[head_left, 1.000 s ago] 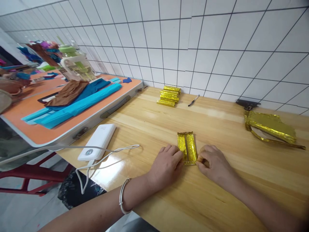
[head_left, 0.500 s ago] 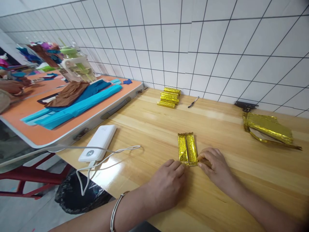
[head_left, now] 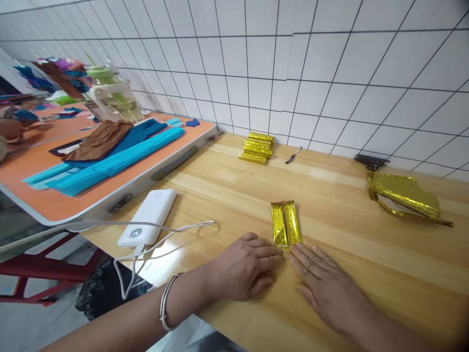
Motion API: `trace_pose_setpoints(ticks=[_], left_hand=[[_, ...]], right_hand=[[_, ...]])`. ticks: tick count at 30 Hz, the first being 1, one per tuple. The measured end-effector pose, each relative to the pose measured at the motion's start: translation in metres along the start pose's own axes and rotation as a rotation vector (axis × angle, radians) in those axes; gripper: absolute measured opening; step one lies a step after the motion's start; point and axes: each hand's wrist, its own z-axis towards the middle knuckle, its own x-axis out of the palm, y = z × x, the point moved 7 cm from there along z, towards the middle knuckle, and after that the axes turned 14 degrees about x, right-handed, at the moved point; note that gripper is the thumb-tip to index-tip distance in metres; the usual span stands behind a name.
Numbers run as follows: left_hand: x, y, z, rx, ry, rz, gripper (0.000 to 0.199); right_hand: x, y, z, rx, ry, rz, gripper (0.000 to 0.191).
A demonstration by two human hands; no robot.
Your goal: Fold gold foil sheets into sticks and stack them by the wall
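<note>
A sheet of shiny gold foil (head_left: 286,224) lies on the wooden table, both long sides folded inward so they almost meet along the middle. My left hand (head_left: 244,266), with a bangle on its wrist, rests palm down, and its outstretched fingertips touch the foil's near left corner. Flat on the table to the right, my right hand (head_left: 326,281) has its fingers extended, their tips pressing the near right edge of the foil. Neither hand grips anything. The fingertips cover part of the near edge.
Folded gold foil strips (head_left: 256,148) lie near the tiled wall beside a pen (head_left: 293,155). A gold foil packet (head_left: 406,193) and a black clip (head_left: 372,161) sit at right. At left are a white power bank (head_left: 148,217) with cable and an orange table (head_left: 44,208) with cloth.
My right hand has gone from a pinch at the foil's right side to lying flat on its near edge. My left hand's fingers have straightened.
</note>
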Motion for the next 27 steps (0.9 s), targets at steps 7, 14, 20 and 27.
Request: trace_pose_setpoints(ticks=[7,14,20,27], left_hand=[[-0.004,0.009,-0.007,0.079,-0.006,-0.037,0.040],[-0.002,0.003,-0.005,0.133,0.007,0.022,0.038],[0.004,-0.001,-0.001,0.107,0.051,0.054,0.042],[0.001,0.001,-0.002,0.064,0.037,-0.015,0.036]], right_hand=[[-0.003,-0.007,-0.008,0.026,0.024,0.037,0.057],[-0.005,-0.005,0.008,0.076,0.028,0.083,0.045],[0.001,-0.009,0.006,0.041,0.044,0.054,0.049],[0.001,-0.024,-0.005,0.037,0.095,0.141,0.056]])
